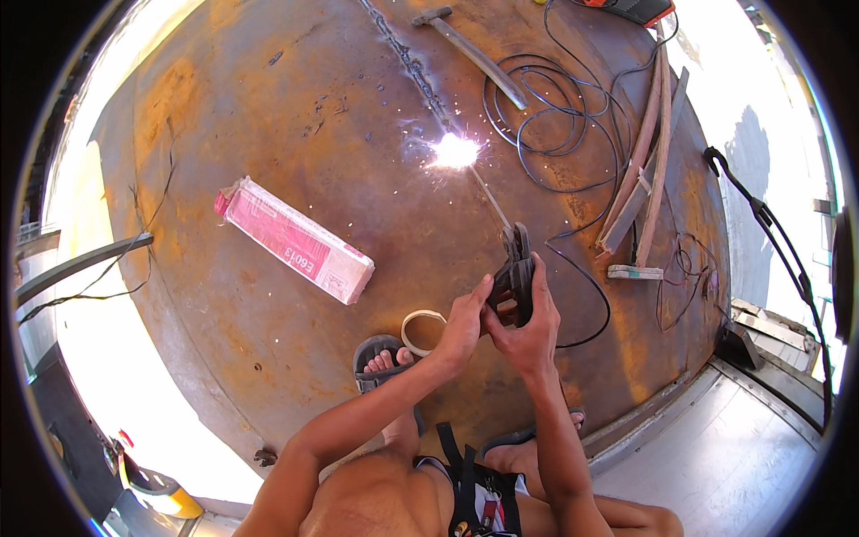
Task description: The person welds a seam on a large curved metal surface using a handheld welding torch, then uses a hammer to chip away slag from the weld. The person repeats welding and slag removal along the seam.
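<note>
A black welding electrode holder (514, 285) is gripped between both my hands. My right hand (531, 336) wraps its handle from the right, while my left hand (465, 324) closes on its left side. From its jaws a thin welding rod (490, 199) slants up and to the left. A bright white arc (456, 151) with flying sparks burns at the rod's tip and hides the spot beneath. Beyond the glare, a dark rough weld seam (404, 59) runs away along the rusty steel plate (268, 134).
Left of my hands lies a pink-and-white electrode box (295, 240). A hammer (474, 61) and coiled black cable (559, 121) are on the far right, beside wooden strips (646, 170). A tape-like ring (420, 332) sits by my sandalled left foot (385, 360). A dark bar (85, 264) juts in at left.
</note>
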The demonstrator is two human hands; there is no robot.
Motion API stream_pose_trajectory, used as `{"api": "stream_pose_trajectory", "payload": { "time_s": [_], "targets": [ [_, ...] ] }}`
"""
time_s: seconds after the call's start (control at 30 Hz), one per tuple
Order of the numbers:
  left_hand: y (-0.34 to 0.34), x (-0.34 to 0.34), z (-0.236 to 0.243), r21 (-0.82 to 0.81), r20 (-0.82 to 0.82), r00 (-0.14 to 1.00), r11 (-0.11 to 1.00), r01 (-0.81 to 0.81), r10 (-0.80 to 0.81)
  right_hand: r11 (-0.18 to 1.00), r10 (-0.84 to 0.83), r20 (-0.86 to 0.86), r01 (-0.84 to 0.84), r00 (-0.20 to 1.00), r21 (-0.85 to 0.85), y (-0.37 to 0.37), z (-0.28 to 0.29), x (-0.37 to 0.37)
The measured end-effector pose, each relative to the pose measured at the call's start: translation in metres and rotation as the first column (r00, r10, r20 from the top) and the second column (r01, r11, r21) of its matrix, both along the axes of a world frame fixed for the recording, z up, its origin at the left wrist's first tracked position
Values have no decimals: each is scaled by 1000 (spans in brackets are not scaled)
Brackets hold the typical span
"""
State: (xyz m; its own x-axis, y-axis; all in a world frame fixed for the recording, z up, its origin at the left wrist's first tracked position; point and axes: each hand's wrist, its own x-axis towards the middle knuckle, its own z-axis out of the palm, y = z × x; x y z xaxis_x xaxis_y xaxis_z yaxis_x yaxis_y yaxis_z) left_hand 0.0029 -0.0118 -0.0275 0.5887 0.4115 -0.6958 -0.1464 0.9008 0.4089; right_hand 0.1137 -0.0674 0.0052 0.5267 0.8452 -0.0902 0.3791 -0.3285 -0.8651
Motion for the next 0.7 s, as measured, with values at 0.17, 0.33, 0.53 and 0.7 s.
{"api": "stream_pose_trajectory", "payload": {
  "time_s": [0.17,0.33,0.53,0.7],
  "targets": [
    [-1,0,-4,-15,22,1000,1000,-19,19,1000,-3,-3,3,1000,-7,-1,-3,0],
    [-2,1,-3,-14,26,999,999,-28,29,1000,-8,-3,8,1000,-9,-1,-3,0],
    [-2,0,-6,-3,16,1000,1000,-11,11,1000,3,20,-3,1000,-8,-1,-2,0],
    [-2,-1,-6,-9,19,1000,1000,-10,10,1000,2,17,-1,1000,-9,-1,-2,0]
  ]
}}
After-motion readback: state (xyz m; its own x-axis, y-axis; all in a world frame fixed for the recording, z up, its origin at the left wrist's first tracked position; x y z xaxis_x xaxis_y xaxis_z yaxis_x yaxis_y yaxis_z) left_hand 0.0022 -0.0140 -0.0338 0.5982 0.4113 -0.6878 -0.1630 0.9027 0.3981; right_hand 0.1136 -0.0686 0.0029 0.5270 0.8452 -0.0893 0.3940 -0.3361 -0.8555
